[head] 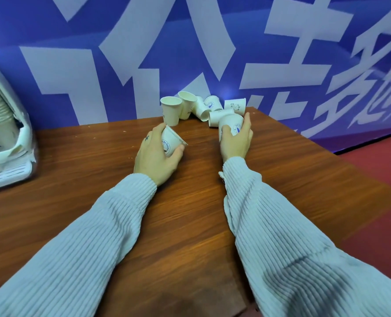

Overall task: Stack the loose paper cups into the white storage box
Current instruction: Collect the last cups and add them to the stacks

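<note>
The left hand is gripping a tipped paper cup and the right hand is wrapping another cup, loose cups lying at twelve o'clock, white storage box at nine; light, crushable walls are probably wanting gentle mid-wall holds.

White cups, brown table, blue-and-white backdrop.
Paper cups are white with blue circular print; the table is reddish-brown woodgrain; the far wall banner is blue-violet with large white characters; sleeves are pale grey-blue ribbed; the storage box at left is white; the floor at right is red.
</note>
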